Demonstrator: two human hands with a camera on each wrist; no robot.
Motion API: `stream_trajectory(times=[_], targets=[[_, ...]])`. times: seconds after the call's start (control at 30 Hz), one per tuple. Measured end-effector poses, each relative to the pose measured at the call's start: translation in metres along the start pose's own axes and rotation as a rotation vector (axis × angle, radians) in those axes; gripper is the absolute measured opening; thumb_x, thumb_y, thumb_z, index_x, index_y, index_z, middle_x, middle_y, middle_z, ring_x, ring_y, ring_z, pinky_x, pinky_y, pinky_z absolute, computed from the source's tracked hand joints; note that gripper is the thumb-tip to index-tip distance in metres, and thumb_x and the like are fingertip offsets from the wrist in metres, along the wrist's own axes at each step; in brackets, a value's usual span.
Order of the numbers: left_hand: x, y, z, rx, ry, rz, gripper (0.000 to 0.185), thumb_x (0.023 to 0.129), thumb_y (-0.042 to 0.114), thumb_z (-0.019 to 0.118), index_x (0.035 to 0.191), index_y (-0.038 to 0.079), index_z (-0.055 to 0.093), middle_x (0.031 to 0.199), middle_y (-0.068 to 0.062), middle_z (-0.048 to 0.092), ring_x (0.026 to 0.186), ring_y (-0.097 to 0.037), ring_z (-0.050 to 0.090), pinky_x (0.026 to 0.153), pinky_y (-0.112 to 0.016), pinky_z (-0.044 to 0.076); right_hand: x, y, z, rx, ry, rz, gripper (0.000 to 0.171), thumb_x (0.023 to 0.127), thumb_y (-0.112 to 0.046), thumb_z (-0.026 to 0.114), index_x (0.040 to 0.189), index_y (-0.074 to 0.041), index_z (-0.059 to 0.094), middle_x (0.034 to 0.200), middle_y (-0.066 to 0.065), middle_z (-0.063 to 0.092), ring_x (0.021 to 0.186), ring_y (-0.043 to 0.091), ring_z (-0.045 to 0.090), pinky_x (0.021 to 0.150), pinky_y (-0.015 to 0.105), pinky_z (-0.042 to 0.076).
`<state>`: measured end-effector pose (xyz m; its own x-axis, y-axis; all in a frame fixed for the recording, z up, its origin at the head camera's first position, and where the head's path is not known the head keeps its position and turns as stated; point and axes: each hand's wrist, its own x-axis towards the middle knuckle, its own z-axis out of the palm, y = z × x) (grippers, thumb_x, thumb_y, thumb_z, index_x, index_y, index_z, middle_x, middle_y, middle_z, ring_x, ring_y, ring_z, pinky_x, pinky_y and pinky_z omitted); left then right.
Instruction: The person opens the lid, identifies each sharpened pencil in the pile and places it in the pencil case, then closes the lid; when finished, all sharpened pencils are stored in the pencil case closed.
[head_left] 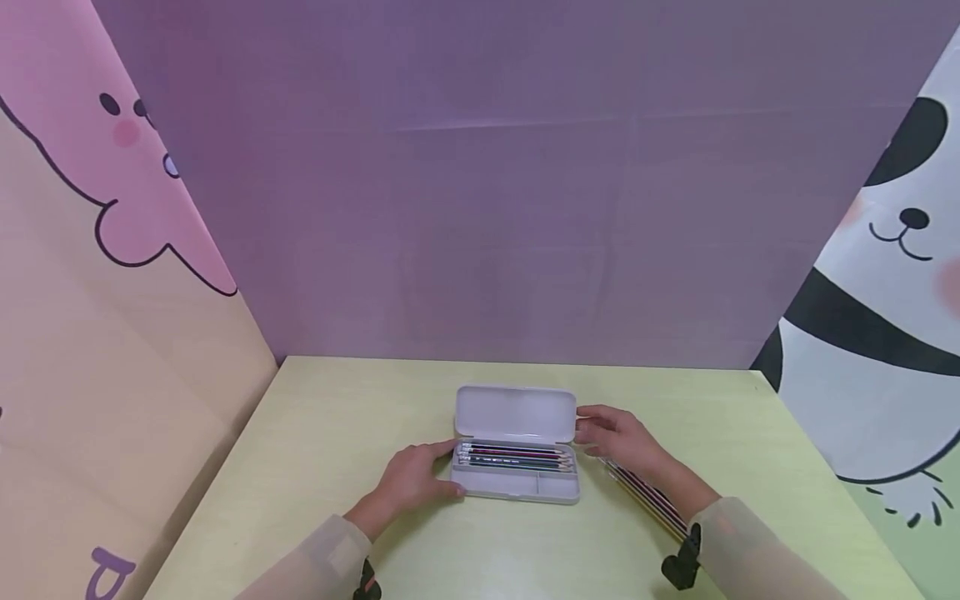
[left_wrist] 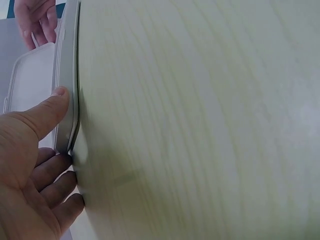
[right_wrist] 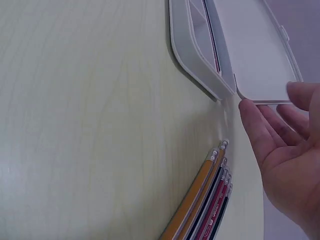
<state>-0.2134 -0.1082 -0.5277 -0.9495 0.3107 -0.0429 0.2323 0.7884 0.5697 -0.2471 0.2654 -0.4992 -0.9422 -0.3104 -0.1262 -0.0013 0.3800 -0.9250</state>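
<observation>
A white pencil case [head_left: 491,481] lies on the table with its lid [head_left: 516,413] raised at the back. Several pencils [head_left: 513,457] lie side by side in its rear compartment; the front one holds a small divider. My left hand [head_left: 411,481] grips the case's left end, thumb at the front corner and index finger toward the rear. At the lid's right edge is my right hand [head_left: 624,437], its extended fingertips touching the edge and partly behind it, thumb near the top corner in the right wrist view.
Right of the case, partly under my right forearm, lies a bundle of pencils [right_wrist: 205,195] in yellow, red and dark colours. A purple wall [head_left: 510,250] stands behind the pale wooden table [head_left: 360,400], with printed panels on both sides.
</observation>
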Motion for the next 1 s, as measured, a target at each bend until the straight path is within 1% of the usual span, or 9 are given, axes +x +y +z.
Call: stream_trajectory(times=[0.17, 0.33, 0.43, 0.5, 0.6, 0.73, 0.83, 0.9, 1.0], targets=[[0.000, 0.000, 0.001, 0.007, 0.005, -0.006, 0.084, 0.077, 0.047, 0.088, 0.148, 0.016, 0.057, 0.137, -0.016, 0.066, 0.128, -0.039, 0.061, 0.103, -0.056, 0.051, -0.002, -0.002, 0.001, 0.076, 0.039, 0.031, 0.052, 0.109, -0.031, 0.051, 0.145, 0.008, 0.047, 0.136, 0.031, 0.060, 0.120, 0.039, 0.067, 0.098, 0.041, 0.058], [0.000, 0.000, 0.002, 0.010, 0.010, 0.002, 0.085, 0.076, 0.046, 0.089, 0.148, 0.015, 0.057, 0.138, -0.015, 0.066, 0.127, -0.039, 0.062, 0.102, -0.055, 0.052, -0.003, -0.004, 0.005, 0.122, 0.098, 0.062, 0.057, 0.107, -0.042, 0.054, 0.136, 0.007, 0.055, 0.131, 0.028, 0.064, 0.116, 0.036, 0.070, 0.094, 0.038, 0.060], [0.000, 0.000, 0.003, 0.016, 0.011, 0.003, 0.085, 0.076, 0.046, 0.089, 0.148, 0.014, 0.057, 0.138, -0.015, 0.066, 0.127, -0.039, 0.062, 0.102, -0.055, 0.051, -0.006, -0.005, 0.007, 0.134, 0.121, 0.073, 0.054, 0.104, -0.044, 0.058, 0.128, 0.005, 0.060, 0.126, 0.025, 0.067, 0.112, 0.034, 0.071, 0.092, 0.039, 0.061], [0.000, 0.000, 0.003, 0.019, 0.013, 0.005, 0.085, 0.076, 0.046, 0.089, 0.148, 0.014, 0.057, 0.138, -0.015, 0.066, 0.127, -0.039, 0.062, 0.102, -0.055, 0.051, -0.008, -0.005, 0.008, 0.140, 0.117, 0.073, 0.053, 0.104, -0.043, 0.060, 0.125, 0.005, 0.061, 0.125, 0.024, 0.068, 0.111, 0.035, 0.072, 0.092, 0.040, 0.061], [0.000, 0.001, 0.002, 0.018, 0.013, 0.008, 0.084, 0.077, 0.046, 0.088, 0.149, 0.014, 0.056, 0.139, -0.015, 0.065, 0.128, -0.039, 0.061, 0.104, -0.055, 0.051, -0.013, -0.005, 0.007, 0.166, 0.096, 0.075, 0.050, 0.103, -0.039, 0.061, 0.125, 0.006, 0.060, 0.129, 0.026, 0.067, 0.115, 0.038, 0.070, 0.094, 0.042, 0.060], [-0.001, 0.003, 0.001, 0.017, 0.017, 0.023, 0.083, 0.077, 0.044, 0.088, 0.147, 0.012, 0.057, 0.139, -0.015, 0.065, 0.128, -0.040, 0.061, 0.104, -0.056, 0.050, -0.018, -0.001, 0.006, 0.174, 0.058, 0.081, 0.050, 0.103, -0.040, 0.062, 0.124, 0.006, 0.059, 0.135, 0.025, 0.063, 0.122, 0.038, 0.066, 0.097, 0.042, 0.058], [-0.001, 0.004, -0.001, 0.013, 0.018, 0.032, 0.082, 0.077, 0.044, 0.088, 0.146, 0.010, 0.058, 0.139, -0.016, 0.065, 0.128, -0.040, 0.061, 0.104, -0.057, 0.050, -0.021, 0.000, 0.006, 0.169, 0.046, 0.071, 0.047, 0.101, -0.038, 0.065, 0.120, 0.005, 0.062, 0.132, 0.022, 0.065, 0.123, 0.038, 0.066, 0.097, 0.042, 0.059], [-0.002, 0.004, -0.001, 0.009, 0.019, 0.031, 0.082, 0.077, 0.043, 0.088, 0.146, 0.010, 0.059, 0.139, -0.015, 0.065, 0.128, -0.040, 0.061, 0.104, -0.056, 0.050, -0.024, 0.000, 0.006, 0.158, 0.021, 0.059, 0.046, 0.101, -0.035, 0.066, 0.122, 0.005, 0.063, 0.131, 0.022, 0.066, 0.123, 0.038, 0.066, 0.097, 0.043, 0.058], [-0.003, 0.003, -0.002, -0.012, 0.011, 0.030, 0.081, 0.077, 0.044, 0.089, 0.144, 0.007, 0.060, 0.140, -0.015, 0.065, 0.130, -0.040, 0.059, 0.107, -0.057, 0.048, -0.029, 0.001, 0.006, 0.145, -0.028, 0.060, 0.050, 0.102, -0.033, 0.066, 0.132, 0.006, 0.059, 0.131, 0.024, 0.065, 0.123, 0.039, 0.065, 0.097, 0.045, 0.058]])
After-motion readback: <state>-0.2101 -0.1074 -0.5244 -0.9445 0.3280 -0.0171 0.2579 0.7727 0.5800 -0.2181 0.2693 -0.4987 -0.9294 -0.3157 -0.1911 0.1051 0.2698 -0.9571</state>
